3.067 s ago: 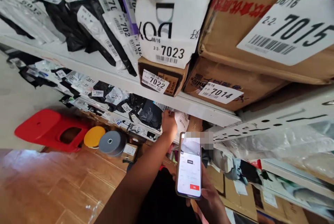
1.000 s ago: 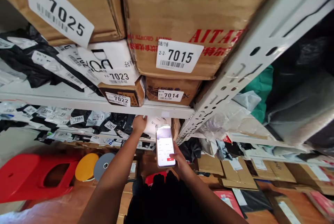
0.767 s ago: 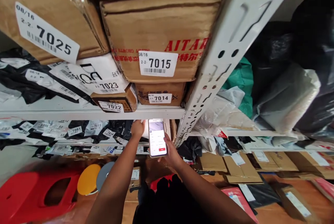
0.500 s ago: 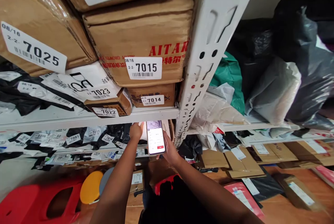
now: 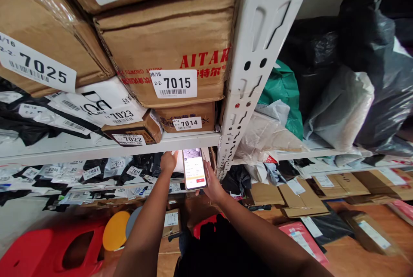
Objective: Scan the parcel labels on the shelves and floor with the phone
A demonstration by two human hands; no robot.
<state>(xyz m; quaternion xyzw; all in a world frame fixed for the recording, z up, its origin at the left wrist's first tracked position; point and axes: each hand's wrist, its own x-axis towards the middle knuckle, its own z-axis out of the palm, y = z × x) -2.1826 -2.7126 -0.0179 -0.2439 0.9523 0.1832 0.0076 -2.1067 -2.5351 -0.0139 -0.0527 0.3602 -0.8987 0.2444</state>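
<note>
We seem mid-scan, right hand (image 5: 212,183) gripping a slim, bright-screened rectangular phone (image 5: 195,173) at six o'clock, left hand (image 5: 168,163) at its nine o'clock by a white-wrapped parcel (image 5: 180,164), grasp unclear, and next need steady aim.

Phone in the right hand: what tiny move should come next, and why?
Maybe the right hand should tap the red button with its thumb. The phone is lit, and that hand grips its edge close to the button. The left hand is over by the white parcel. The screen's words are too small to read, so that's a guess.
</note>
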